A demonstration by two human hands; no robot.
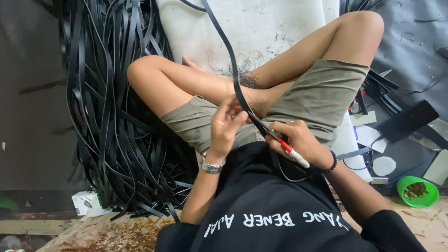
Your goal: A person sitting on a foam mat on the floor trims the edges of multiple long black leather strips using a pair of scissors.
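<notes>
Soft, even daylight, faint shadows, sharp centre, slight wide-angle bending and dimness toward the left edge.

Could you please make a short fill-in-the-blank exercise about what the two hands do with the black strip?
1. The left hand pinches a long black strip, and a metal ____ sits on its wrist.
2. The right hand holds a cutting tool whose handle is white and ____.
3. A large pile of black strips lies on the person's ____ side.
4. Near the right elbow stands a small ____ cup.

Missing words: watch; red; left; green
</notes>
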